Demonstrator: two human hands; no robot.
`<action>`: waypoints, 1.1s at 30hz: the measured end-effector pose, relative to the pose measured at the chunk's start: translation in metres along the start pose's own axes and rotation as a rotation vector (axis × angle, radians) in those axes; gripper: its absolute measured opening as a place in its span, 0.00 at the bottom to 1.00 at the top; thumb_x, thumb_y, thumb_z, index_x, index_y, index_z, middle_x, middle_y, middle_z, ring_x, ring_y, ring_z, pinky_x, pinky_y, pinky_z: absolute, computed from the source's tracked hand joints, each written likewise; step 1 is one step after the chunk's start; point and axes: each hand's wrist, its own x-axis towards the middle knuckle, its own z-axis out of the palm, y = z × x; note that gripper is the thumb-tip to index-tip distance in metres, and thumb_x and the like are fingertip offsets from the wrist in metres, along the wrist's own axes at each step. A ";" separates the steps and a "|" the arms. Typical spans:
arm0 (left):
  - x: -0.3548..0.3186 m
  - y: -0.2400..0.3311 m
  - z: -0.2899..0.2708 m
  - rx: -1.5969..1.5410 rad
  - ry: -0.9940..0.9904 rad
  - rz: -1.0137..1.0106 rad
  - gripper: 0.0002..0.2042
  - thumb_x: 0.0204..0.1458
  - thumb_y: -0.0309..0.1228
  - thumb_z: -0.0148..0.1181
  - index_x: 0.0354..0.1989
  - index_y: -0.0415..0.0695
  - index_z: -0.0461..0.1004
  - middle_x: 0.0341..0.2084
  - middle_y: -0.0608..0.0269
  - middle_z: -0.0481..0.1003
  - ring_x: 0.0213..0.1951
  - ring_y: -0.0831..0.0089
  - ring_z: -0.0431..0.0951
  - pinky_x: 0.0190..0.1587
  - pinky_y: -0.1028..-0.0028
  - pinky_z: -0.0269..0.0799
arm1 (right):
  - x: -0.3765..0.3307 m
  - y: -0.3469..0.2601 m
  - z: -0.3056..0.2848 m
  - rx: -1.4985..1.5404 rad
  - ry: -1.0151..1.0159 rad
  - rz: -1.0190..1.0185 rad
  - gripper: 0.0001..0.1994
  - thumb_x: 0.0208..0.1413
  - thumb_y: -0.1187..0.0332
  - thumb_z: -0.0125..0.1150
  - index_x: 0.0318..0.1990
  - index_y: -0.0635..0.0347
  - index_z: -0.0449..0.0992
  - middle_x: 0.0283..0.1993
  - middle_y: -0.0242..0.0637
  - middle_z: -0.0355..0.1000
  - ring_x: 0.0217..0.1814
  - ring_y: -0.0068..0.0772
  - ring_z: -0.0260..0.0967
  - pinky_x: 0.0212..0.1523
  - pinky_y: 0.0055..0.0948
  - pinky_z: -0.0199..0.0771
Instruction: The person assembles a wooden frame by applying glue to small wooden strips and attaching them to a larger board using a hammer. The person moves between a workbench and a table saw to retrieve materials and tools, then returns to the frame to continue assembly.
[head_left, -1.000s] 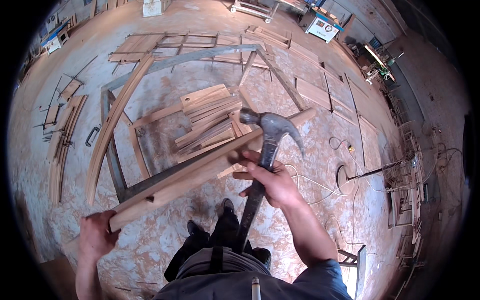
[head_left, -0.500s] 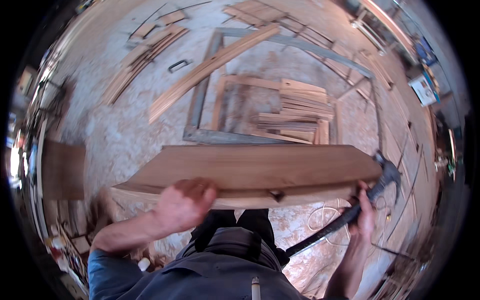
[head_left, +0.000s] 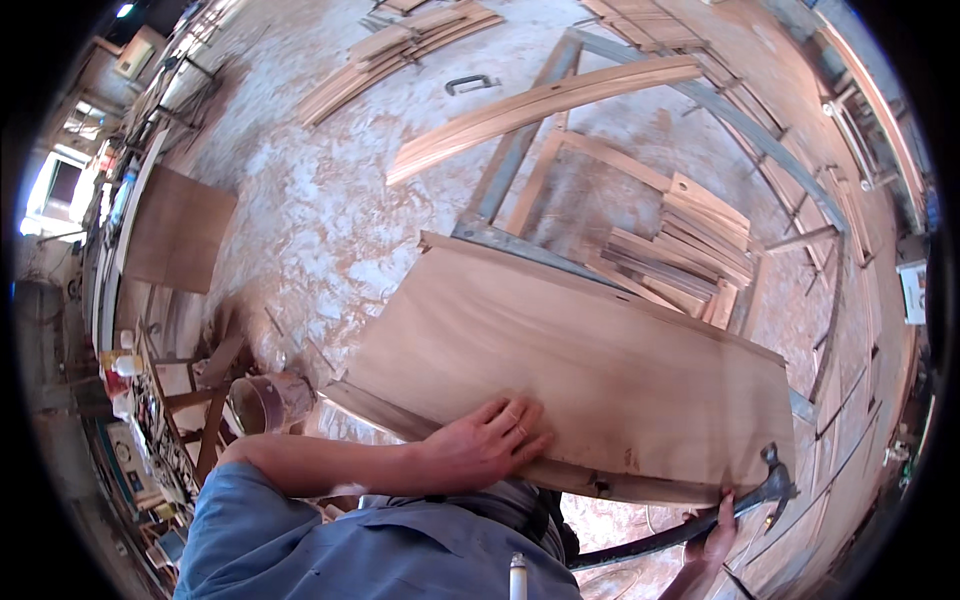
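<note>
A broad brown wooden panel (head_left: 580,370) lies tilted in front of my body, its near edge close to my waist. My left hand (head_left: 490,440), a ring on one finger, lies on the panel's face by the near edge with its fingers stretched out. At the panel's near right corner, my right hand (head_left: 712,535) is wrapped round the black handle of a claw hammer (head_left: 772,488). A finger of that hand also touches the panel's edge. The hammer's head sticks out past the corner. Part of the right hand's grip is hidden under the handle.
Beyond the panel lies a grey frame (head_left: 515,160) with a long board (head_left: 540,110) across it and stacked slats (head_left: 690,245) inside. A clamp (head_left: 472,85) and more planks (head_left: 400,60) are on the floor. A bucket (head_left: 270,402) and cluttered bench (head_left: 170,440) stand left.
My view has swung left and the panel has tipped, showing more of its broad face. My left hand has gone from curled at the edge to spread on the face. The hammer stays in my right hand.
</note>
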 end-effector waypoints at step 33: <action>0.056 -0.062 0.162 0.177 0.274 -0.173 0.26 0.57 0.38 0.45 0.65 0.47 0.62 0.64 0.56 0.63 0.67 0.59 0.61 0.69 0.57 0.54 | 0.181 0.068 0.070 0.064 -0.281 0.108 0.09 0.61 0.54 0.60 0.37 0.46 0.75 0.30 0.22 0.71 0.27 0.28 0.67 0.29 0.33 0.70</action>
